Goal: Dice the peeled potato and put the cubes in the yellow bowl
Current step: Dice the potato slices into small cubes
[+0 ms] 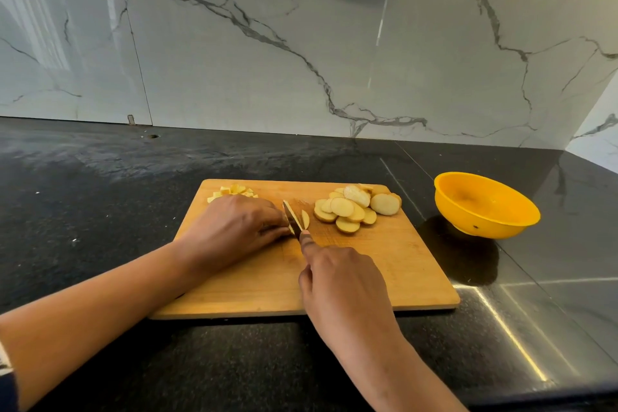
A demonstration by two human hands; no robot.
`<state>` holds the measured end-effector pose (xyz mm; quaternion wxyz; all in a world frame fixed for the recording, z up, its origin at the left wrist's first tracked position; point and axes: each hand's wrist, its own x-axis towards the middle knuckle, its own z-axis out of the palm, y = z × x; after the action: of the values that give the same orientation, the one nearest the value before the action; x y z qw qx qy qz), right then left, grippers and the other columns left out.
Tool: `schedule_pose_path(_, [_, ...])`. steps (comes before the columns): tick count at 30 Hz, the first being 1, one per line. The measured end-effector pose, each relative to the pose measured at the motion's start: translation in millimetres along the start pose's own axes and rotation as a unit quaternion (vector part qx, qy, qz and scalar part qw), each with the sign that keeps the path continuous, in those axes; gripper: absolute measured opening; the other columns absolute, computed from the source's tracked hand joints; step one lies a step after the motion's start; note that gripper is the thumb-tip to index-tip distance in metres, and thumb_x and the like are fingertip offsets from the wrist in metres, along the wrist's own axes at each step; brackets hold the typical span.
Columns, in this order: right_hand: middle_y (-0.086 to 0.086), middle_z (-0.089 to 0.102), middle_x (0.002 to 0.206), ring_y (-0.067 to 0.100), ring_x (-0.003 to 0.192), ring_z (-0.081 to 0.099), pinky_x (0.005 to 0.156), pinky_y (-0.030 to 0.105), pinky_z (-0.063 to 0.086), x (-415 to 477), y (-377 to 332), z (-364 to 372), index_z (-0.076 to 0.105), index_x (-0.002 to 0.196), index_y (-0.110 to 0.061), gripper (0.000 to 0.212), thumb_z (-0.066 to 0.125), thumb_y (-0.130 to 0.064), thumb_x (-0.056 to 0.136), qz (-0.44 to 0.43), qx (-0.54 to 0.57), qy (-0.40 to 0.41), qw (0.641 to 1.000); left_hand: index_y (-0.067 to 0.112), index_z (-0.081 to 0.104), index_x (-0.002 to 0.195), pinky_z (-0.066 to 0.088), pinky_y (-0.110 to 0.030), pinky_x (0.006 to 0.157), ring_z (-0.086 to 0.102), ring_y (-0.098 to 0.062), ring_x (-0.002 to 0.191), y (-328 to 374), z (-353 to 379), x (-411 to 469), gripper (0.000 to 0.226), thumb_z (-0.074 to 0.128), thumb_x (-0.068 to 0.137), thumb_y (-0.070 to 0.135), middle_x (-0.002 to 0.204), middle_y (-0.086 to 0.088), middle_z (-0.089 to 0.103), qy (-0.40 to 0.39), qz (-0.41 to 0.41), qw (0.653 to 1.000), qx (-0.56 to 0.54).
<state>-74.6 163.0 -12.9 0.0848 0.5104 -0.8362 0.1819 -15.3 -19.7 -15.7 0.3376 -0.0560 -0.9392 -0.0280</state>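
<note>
My left hand [234, 227], fingers curled, pins slice [305, 219] to board [384, 264]. My right hand [341, 284] grips knife [291, 218], forefinger along spine. Slices [354, 207] heaped right; cubes [232, 191] far-left; bowl [485, 207] off board.

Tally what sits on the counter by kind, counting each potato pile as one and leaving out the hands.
Board: 1
Bowl: 1
Knife: 1
Slice pile: 1
Cube pile: 1
Total: 5

Right hand [341, 281] presses knife [291, 218] into slices held by left hand [234, 227].
</note>
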Motion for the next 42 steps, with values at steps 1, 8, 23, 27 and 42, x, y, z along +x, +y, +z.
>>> schedule_pose_path(1, [-0.003,0.060,0.109,0.016,0.094,0.057,0.068,0.027,0.038,1,1,1,0.022,0.151,-0.025,0.050,0.034,-0.028,0.103,0.003,0.001,0.001,1.000,0.022,0.075,0.090,0.057,-0.029,0.053,0.069,-0.010,0.071,0,0,0,0.035,0.048,0.086,0.043,0.084,0.006,0.073,-0.001,0.001,1.000,-0.001])
schedule_pose_path(8, [-0.006,0.061,0.109,0.013,0.093,0.057,0.071,0.026,0.041,1,5,1,0.026,0.149,-0.028,0.048,0.034,-0.030,0.102,0.009,0.010,0.017,1.000,0.022,0.075,0.089,0.056,-0.030,0.051,0.069,-0.011,0.069,0,-1,1,0.035,0.048,0.086,0.044,0.083,0.006,0.073,-0.001,0.003,1.000,-0.004])
schedule_pose_path(23, [0.000,0.056,0.097,0.018,0.084,0.052,0.061,0.027,0.039,-25,7,-19,0.011,0.153,-0.022,0.058,0.039,-0.019,0.102,-0.027,-0.062,-0.091,0.994,0.021,0.075,0.091,0.058,-0.027,0.057,0.070,-0.010,0.072,3,-4,1,0.029,0.057,0.085,0.043,0.085,0.005,0.073,-0.014,0.002,1.000,-0.010])
schedule_pose_path(27, [-0.001,0.059,0.101,0.018,0.090,0.055,0.072,0.030,0.045,-26,8,-30,0.016,0.152,-0.026,0.054,0.035,-0.025,0.102,-0.013,-0.058,-0.087,0.994,0.019,0.076,0.088,0.059,-0.029,0.061,0.070,-0.011,0.072,3,-2,0,0.015,0.074,0.076,0.028,0.085,0.004,0.074,-0.011,-0.024,1.000,-0.008])
schedule_pose_path(42, [-0.006,0.068,0.091,0.005,0.062,0.049,0.050,0.014,0.033,22,57,-36,0.042,0.142,-0.032,0.045,0.048,-0.029,0.097,0.040,0.039,0.100,0.993,0.030,0.058,0.125,0.048,-0.034,0.096,0.058,-0.014,0.111,-19,-22,33,0.038,0.064,0.088,0.021,0.128,0.006,0.060,-0.166,-0.163,0.972,-0.016])
